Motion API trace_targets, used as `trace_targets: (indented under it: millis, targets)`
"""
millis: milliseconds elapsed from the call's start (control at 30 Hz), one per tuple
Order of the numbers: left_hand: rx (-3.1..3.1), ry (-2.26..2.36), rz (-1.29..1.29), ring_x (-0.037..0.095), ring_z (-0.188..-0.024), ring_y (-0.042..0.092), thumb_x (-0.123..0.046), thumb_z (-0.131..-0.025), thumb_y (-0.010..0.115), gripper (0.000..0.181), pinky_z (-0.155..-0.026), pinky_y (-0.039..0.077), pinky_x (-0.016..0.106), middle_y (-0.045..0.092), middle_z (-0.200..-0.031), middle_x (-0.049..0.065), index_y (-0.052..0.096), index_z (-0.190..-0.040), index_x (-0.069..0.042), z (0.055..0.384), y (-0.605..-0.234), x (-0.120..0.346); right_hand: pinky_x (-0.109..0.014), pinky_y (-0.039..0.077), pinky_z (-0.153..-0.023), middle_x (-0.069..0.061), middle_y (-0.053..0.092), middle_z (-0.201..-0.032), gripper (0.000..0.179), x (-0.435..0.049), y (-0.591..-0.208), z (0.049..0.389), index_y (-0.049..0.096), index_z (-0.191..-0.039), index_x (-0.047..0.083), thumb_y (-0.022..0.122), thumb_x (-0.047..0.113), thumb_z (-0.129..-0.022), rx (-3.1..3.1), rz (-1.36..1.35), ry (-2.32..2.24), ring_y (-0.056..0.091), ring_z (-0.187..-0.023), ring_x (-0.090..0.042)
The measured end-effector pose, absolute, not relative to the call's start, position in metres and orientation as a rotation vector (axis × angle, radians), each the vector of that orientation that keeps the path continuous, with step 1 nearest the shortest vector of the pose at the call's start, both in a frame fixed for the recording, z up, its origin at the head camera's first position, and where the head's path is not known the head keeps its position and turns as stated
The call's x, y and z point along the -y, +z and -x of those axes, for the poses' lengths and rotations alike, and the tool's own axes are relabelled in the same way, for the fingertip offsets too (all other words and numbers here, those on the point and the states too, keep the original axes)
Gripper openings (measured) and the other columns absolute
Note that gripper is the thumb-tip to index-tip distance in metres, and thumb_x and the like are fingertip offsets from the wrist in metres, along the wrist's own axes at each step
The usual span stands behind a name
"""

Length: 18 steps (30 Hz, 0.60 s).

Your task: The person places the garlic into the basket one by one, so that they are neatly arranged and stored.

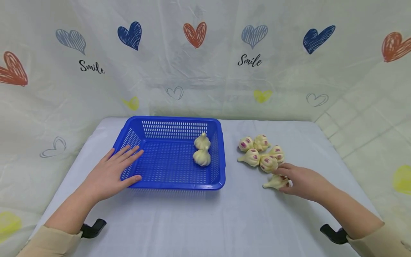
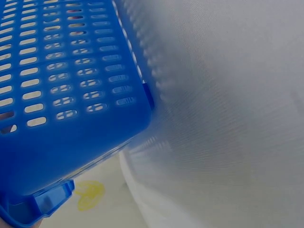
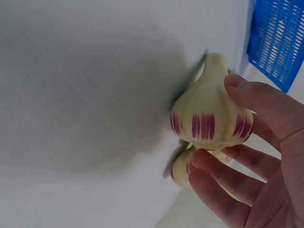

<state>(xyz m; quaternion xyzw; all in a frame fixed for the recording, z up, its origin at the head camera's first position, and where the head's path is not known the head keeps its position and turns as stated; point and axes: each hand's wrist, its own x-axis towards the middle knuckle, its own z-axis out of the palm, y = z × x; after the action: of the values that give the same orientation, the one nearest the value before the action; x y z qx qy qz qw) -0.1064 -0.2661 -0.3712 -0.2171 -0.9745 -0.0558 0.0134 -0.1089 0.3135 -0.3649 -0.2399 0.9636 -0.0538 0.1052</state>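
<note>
My left hand [image 1: 110, 173] rests with spread, straight fingers over the left rim of the blue plastic basket [image 1: 179, 186]. Inside that basket, against its right side, sit two garlic bulbs, one front bulb [image 1: 201, 157] and one back bulb [image 1: 202, 141]. To the right, my right hand [image 1: 303, 180] grips a garlic bulb [image 1: 275, 182] by its sides. The right wrist view shows the thumb on one side of this purple-streaked bulb [image 3: 209, 109] and curled fingers on the other, its stem pointing away. Just beyond it lies a cluster of several garlic bulbs [image 1: 251, 157].
A white cloth [image 1: 205, 221] covers the table. Behind stands a pale curtain [image 1: 212, 71] printed with hearts. The basket's slotted wall [image 2: 61, 71] fills much of the left wrist view. Beneath the wrists show black camera mounts [image 1: 93, 229].
</note>
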Motion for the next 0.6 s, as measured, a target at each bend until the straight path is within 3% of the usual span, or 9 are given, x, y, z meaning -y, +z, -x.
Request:
trace_targets:
  millis: [267,600]
  targets:
    - [3.043,-0.183,0.681,0.037,-0.149,0.021,-0.06,-0.093,0.056,0.079,-0.12,0.004,0.057,0.027,-0.163,0.007,0.03,-0.158,-0.021,0.1048,-0.3678,0.2649,-0.027,0.047,-0.063,-0.005,0.061,-0.124,0.049,-0.3163,-0.3695,0.1048,0.067,-0.125,0.013,0.081,0.026,-0.08,-2.86,0.731,-0.202,0.05,-0.074,-0.001]
    - [3.035,-0.173,0.68,0.037,-0.148,0.022,-0.061,-0.093,0.055,0.081,-0.121,-0.005,0.051,0.026,-0.163,0.006,0.027,-0.159,-0.023,0.1067,-0.372,0.267,-0.031,0.053,-0.073,-0.004,0.061,-0.128,0.044,-0.3092,-0.3699,0.1054,0.067,-0.126,0.021,0.078,0.032,-0.085,-2.767,0.695,-0.366,0.059,-0.097,-0.012]
